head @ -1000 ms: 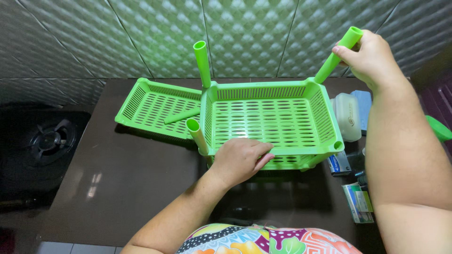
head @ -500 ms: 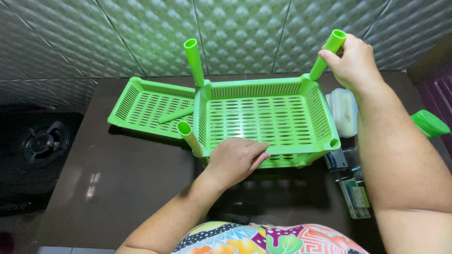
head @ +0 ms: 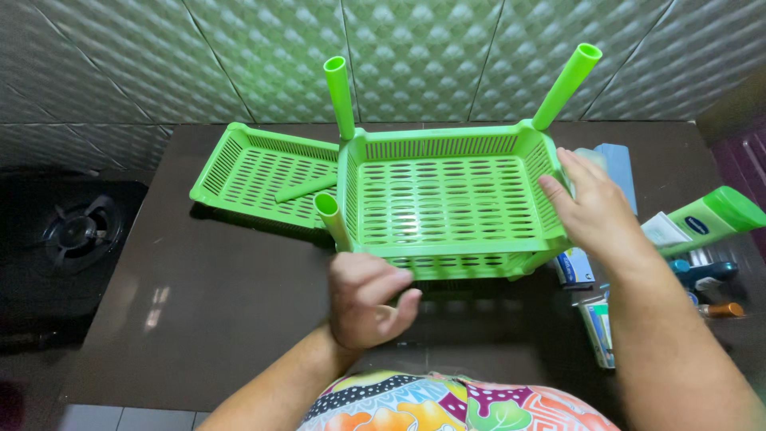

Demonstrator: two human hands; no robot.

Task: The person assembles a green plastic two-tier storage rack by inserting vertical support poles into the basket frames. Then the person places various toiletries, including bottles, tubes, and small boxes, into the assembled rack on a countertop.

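Right hand (head: 594, 211) is lying flat, fingers spread, against the green basket (head: 447, 199)'s right wall. Left hand (head: 365, 297), loosely curled and empty, is hovering just before the basket's near rim.

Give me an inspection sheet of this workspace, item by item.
Surface: dark brown glossy table, reflections on it.
Job's things: green slotted basket with three green tubes standing in its corners; the near right corner has none. A second green basket lies behind to the left, a loose green tube in it.
Clutter: green squeeze tube, small boxes and small tools at the table's right edge.
Hands: left hand loosely curled, just off the basket's near edge, empty. Right hand flat against the basket's right wall.
Cables: nothing seen.
Surroundings: grey quilted wall tiles; gas burner at left.
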